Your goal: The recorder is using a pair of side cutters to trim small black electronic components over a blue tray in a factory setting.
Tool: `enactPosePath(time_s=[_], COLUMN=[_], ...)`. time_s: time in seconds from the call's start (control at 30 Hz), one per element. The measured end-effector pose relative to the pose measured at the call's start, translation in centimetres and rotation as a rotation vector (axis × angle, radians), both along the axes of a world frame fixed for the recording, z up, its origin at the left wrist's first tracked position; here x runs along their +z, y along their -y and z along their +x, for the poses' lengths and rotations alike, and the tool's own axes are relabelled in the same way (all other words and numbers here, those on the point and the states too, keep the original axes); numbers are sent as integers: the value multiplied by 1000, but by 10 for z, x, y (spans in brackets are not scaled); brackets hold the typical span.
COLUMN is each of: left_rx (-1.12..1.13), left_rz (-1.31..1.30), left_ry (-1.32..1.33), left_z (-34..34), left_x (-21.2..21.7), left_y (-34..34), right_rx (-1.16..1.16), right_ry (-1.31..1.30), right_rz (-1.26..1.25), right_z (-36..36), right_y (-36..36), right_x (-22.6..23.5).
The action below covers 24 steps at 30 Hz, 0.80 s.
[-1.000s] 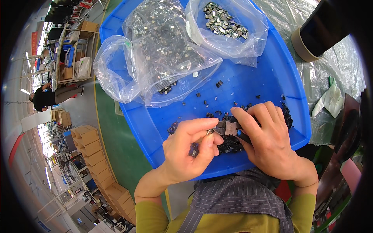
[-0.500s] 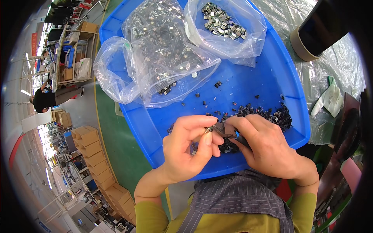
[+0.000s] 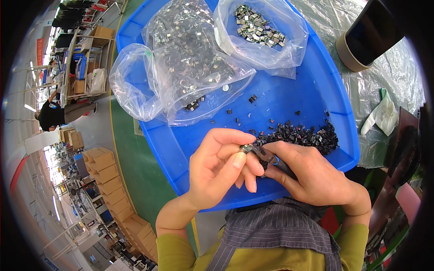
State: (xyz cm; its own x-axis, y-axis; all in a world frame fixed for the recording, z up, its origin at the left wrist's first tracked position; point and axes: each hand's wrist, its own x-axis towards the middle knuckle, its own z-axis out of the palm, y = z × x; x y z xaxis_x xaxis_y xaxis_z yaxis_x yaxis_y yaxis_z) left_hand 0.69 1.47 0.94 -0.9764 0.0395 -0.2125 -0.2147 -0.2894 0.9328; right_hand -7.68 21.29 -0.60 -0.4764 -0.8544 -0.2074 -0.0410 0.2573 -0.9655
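Observation:
My left hand (image 3: 214,169) is closed in a pinch, with a small metal-and-green component (image 3: 245,148) between thumb and forefinger. My right hand (image 3: 314,174) is wrapped round dark-handled pliers (image 3: 263,153). The tips of the pliers meet the component, and fingers partly cover both. Both hands are over the near side of a blue tray (image 3: 280,97). Beyond them lies a heap of small black scraps (image 3: 316,140). A clear bag (image 3: 181,49) full of small silvery and dark parts rests at the far left, beside an opened clear bag (image 3: 291,34) with loose metal pieces (image 3: 260,29).
Right of the tray, a plastic-covered table holds a white glove (image 3: 384,116) and a dark screen-like object (image 3: 377,31) in a beige round holder (image 3: 350,56). Cardboard boxes (image 3: 106,180) line the floor at left. Farther off, a person in black (image 3: 52,115) stands near shelving (image 3: 83,63).
My right hand has shifted slightly down and turned, so the pliers' jaws show more. My left fingertips have re-angled, and the component is more visible.

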Motion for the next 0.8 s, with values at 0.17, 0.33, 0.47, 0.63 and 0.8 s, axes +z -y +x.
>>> enactPosePath(time_s=[0.17, 0.33, 0.47, 0.63, 0.8], left_rx=[12, 28, 19, 30, 28], left_rz=[-112, -106, -130, -140, -157], left_ry=[6, -10, -35, -56, -77], left_z=[1, 2, 4, 5, 6], left_x=[5, 5, 5, 4, 3], left_y=[-2, -2, -1, -1, -1], right_rx=[-151, -230, -253, -253, -230], right_ry=[-474, -667, -753, -759, -741], right_rz=[31, 53, 83, 90, 93], right_z=[4, 6, 7, 7, 8], right_y=[2, 5, 6, 5, 5], right_x=[-2, -5, -5, -5, -5])
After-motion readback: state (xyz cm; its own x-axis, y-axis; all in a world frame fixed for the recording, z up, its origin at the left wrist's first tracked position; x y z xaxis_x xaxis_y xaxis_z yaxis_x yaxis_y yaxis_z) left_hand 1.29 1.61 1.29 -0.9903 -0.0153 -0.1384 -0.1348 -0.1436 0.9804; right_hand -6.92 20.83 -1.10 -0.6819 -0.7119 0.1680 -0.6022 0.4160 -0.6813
